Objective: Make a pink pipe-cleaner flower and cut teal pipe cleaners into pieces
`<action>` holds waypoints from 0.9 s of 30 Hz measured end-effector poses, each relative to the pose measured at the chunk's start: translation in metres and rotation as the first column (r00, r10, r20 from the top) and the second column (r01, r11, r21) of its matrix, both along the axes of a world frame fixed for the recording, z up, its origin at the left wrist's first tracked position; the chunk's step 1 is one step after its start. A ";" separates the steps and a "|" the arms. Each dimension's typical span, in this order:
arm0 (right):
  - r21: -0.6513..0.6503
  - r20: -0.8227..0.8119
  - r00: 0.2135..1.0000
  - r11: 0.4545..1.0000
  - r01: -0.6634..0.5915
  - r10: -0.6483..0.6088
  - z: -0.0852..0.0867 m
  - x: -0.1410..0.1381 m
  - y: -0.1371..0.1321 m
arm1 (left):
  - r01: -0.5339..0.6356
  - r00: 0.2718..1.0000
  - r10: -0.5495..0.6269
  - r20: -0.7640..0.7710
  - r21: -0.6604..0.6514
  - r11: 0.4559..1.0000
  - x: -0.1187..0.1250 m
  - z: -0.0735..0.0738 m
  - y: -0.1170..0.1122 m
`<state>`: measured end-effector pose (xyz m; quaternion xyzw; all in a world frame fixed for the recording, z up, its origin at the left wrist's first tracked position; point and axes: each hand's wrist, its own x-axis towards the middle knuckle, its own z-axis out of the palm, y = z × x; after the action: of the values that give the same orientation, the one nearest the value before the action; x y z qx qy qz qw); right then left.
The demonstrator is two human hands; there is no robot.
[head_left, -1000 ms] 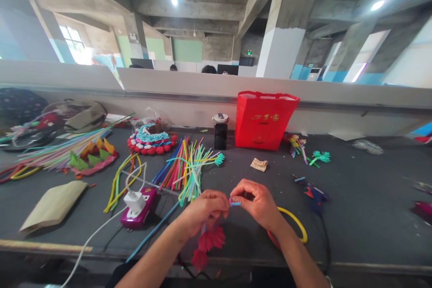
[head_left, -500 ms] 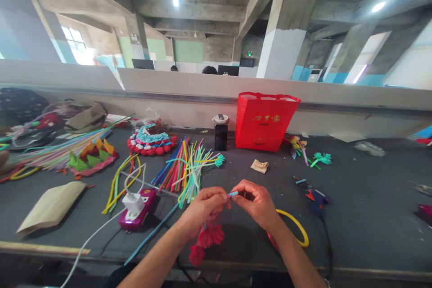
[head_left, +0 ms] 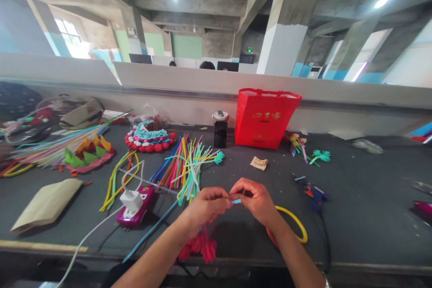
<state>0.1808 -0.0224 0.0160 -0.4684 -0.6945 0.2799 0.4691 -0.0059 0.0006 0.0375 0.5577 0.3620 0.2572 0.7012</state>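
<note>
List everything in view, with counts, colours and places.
Table: one, dark grey, foreground
Tote bag: one, red, back
Phone: one, black, left of tote bag
Craft stems: many, multicoloured, centre and left
Flower pieces: several, multicoloured, right
Glue gun: one, blue, right
Paper packet: one, beige, left
Paper scrap: one, brown, centre
Power strip: one, purple, left
Charger: one, white, on power strip
Loop: one, yellow, right
Screens: three, dark, background
Flowerheads: several, red, front centre
Small strip: one, blue, held centrally
Left hand: one, bare, centre
Right hand: one, bare, centre

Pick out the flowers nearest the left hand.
The red flowers, just below the left hand in the picture; the green flower and all others lie farther back on the table.
</note>
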 end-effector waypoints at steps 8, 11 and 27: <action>0.036 0.018 1.000 0.999 -0.013 0.012 0.006 0.005 -0.003 | 0.060 0.992 -0.059 -0.108 0.000 0.998 0.000 0.002 -0.002; 0.049 0.039 0.999 0.999 -0.009 0.007 0.009 0.003 -0.007 | 0.002 0.984 0.025 -0.174 0.150 0.989 0.003 -0.005 0.000; 0.456 0.295 0.922 0.885 0.093 -0.249 -0.009 -0.018 -0.010 | -0.175 0.954 0.220 0.206 -0.216 0.960 0.002 -0.012 0.004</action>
<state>0.1630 -0.0321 0.0075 -0.4542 -0.7656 -0.0114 0.4554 -0.0043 0.0042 0.0258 0.4137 0.3570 0.3518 0.7600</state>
